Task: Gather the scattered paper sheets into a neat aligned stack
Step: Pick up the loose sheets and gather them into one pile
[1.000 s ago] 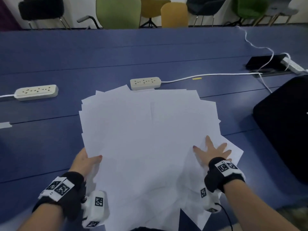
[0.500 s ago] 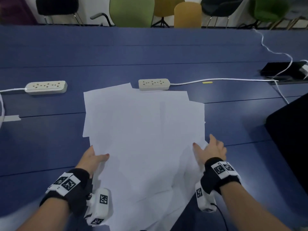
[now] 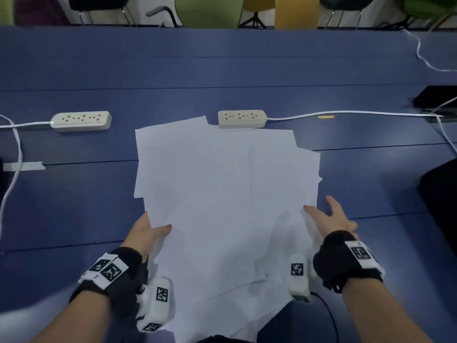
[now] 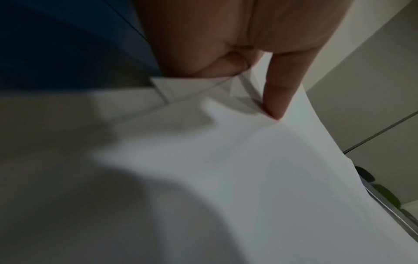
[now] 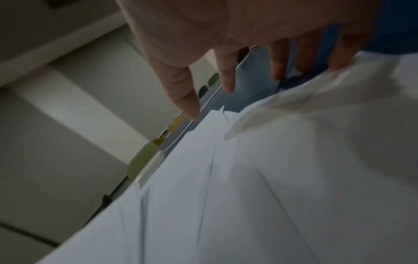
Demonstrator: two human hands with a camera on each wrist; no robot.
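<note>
Several white paper sheets (image 3: 222, 194) lie overlapped and skewed in a loose pile on the blue table (image 3: 222, 65). My left hand (image 3: 146, 231) is at the pile's left edge. Its thumb (image 4: 278, 100) presses on the top sheet and its fingers are tucked under the paper edges (image 4: 226, 160), so it pinches them. My right hand (image 3: 329, 216) is at the pile's right edge with fingers (image 5: 185, 96) straight and spread, against the sheets (image 5: 248, 178). The near end of the pile hangs over the table's front edge.
Two white power strips (image 3: 81, 120) (image 3: 241, 118) lie just beyond the pile, the right one touching its far edge, with a white cable (image 3: 346, 113) running right. A black bag-like object (image 3: 440, 206) sits at the right. Chairs (image 3: 205, 11) stand behind the table.
The pile has been squeezed narrower from both sides. My right hand went from lying flat on the sheets to standing at their right edge, and my left hand slid inward.
</note>
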